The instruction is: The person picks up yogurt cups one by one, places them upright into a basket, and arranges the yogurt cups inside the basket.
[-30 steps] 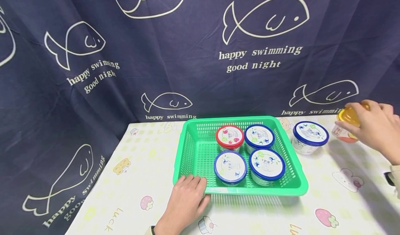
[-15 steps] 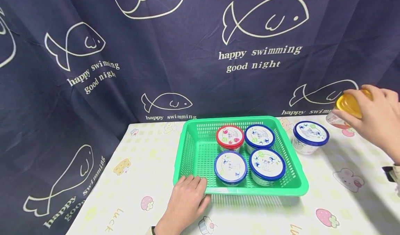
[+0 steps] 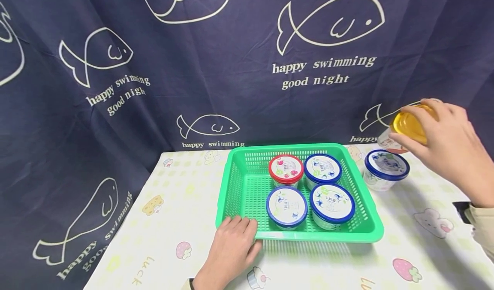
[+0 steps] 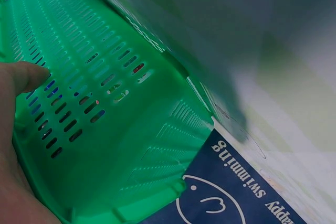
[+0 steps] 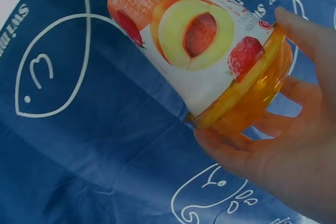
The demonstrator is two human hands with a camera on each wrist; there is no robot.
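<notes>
My right hand (image 3: 444,140) grips a yogurt cup (image 5: 194,40) by its clear yellow lid, holding it tilted in the air. Peach and strawberry pictures cover the cup's side. Just below it on the table stands a blue-lidded tub (image 3: 386,170). My left hand (image 3: 233,247) holds the near rim of a green plastic basket (image 3: 297,235), fingers over the edge; the left wrist view shows its thumb (image 4: 29,74) against the slotted wall. Inside the basket are a red-lidded tub (image 3: 286,169) and several blue-lidded ones, such as the front tub (image 3: 287,206).
A patterned cloth covers the table (image 3: 185,221). Behind it hangs a dark blue curtain (image 3: 231,67) with white fish drawings. The basket's left part shows bare floor (image 3: 254,191).
My right hand has lifted the yellow-lidded yogurt cup and carried it left, from beside the outer blue-lidded tub to above it. The left hand keeps its hold on the basket.
</notes>
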